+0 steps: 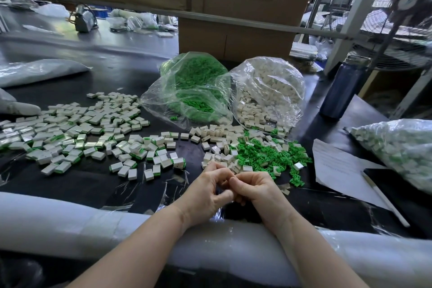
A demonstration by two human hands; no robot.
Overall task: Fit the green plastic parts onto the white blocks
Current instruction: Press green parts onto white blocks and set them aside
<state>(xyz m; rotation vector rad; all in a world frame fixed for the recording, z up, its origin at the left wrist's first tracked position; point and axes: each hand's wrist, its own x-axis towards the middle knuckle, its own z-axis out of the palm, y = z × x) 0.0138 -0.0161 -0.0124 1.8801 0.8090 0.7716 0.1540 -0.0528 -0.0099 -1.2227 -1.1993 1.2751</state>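
Note:
My left hand (208,190) and my right hand (256,190) meet fingertip to fingertip just above the dark table (93,182), fingers curled around something small that stays hidden between them. Right behind the hands lies a loose heap of green plastic parts (264,156) mixed with bare white blocks (217,138). A wide spread of white blocks with green parts fitted (77,133) covers the table to the left.
Two open clear bags stand behind the heaps, one of green parts (194,86), one of white blocks (268,91). At the right are a dark bottle (341,91), a paper sheet (339,166), a pen (385,199) and a filled bag (397,147). A foam roll (70,220) pads the front edge. Cardboard boxes (233,18) stand at the back.

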